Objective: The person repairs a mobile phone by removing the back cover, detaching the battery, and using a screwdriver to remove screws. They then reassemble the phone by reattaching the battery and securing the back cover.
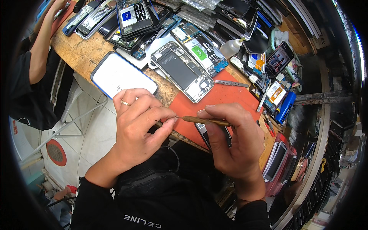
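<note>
A thin brass-coloured screwdriver point(205, 121) is gripped in the right hand point(234, 142), pinched between thumb and forefinger and held nearly level, its tip pointing toward 9 o'clock. The tip is met by the left hand point(136, 126), whose thumb and forefinger are closed together around it; whether some small part is pinched there cannot be told. A ring point(125, 102) is worn on the left hand. Under the right hand, a dark phone point(203, 132) is partly hidden, lying at the near edge of a red mat point(226, 97) on the wooden surface point(82, 53). At 12 o'clock from the hands, an opened phone point(182, 71) with bare insides is laid on the mat's far edge. At 10 o'clock, a white, blue-rimmed case point(120, 76) is seen overhanging the surface edge. Tweezers point(232, 83) are laid on the mat at 1 o'clock. Farther at 12 o'clock, many stripped phones point(134, 15) are stacked, and a small clear bottle point(232, 48) is stood at 1 o'clock. Another person's arm point(42, 42) is seen at 10 o'clock, well apart.
</note>
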Demonstrator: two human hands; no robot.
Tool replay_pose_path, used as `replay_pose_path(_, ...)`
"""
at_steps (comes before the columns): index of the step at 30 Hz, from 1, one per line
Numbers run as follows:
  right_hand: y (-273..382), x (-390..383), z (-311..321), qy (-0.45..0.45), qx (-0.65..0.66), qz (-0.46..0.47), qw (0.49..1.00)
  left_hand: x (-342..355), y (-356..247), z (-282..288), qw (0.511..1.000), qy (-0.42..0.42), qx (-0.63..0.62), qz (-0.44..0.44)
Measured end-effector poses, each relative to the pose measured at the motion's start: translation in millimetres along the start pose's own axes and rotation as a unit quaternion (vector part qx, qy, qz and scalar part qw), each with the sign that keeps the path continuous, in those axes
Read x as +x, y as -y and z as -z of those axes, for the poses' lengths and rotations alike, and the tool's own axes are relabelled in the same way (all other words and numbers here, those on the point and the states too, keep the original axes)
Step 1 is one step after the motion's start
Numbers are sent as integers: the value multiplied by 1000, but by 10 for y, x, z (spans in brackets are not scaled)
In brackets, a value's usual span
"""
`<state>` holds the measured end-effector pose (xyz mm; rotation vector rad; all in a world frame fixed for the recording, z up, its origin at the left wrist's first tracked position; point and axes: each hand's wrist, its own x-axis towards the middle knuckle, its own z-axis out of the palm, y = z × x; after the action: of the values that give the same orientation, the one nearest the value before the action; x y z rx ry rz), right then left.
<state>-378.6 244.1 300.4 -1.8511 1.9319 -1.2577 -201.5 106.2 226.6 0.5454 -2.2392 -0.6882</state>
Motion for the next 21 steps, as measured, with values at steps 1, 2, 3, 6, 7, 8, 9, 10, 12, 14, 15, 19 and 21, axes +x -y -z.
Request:
replay_pose_path(1,0,3,-2,0,-2,2,1000,-2,6,8,1000,3,2,-4)
replay_pose_path(2,-8,8,-1,-7,3,11,1000,-2,11,14,1000,5,4,-8)
replay_pose_path(3,-24,16,-8,-14,8,19,1000,1,12,17,1000,8,6,-13)
replay_pose_path(6,-80,3,1,-32,-2,38,999,54,-51,-8,1000,22,12,-3)
replay_pose_path(7,-101,-7,10,-38,-10,42,998,57,-66,3,999,26,34,1)
replay_pose_path(8,-122,-18,47,-36,-25,34,998,35,-81,6,998,27,49,5)
replay_pose_path(9,-132,-26,95,-36,-42,24,998,19,-96,16,998,29,63,7)
replay_pose_path(10,-148,-40,152,-36,-59,14,998,7,-109,26,997,45,68,-1)
replay_pose_path(12,-271,-90,218,-33,-85,18,996,-64,-82,-22,996,70,29,-40)
replay_pose_path(14,-316,-145,270,-20,-93,1,995,-110,-73,-133,992,93,-14,-80)
replay_pose_path(15,-320,-163,276,-14,-98,-6,995,-116,-93,-184,991,106,-17,-83)
replay_pose_path(19,-329,-199,260,6,-102,-23,994,-100,-165,-267,983,159,-1,-96)
replay_pose_path(21,-328,-205,250,13,-97,-25,995,-88,-180,-267,981,171,8,-94)
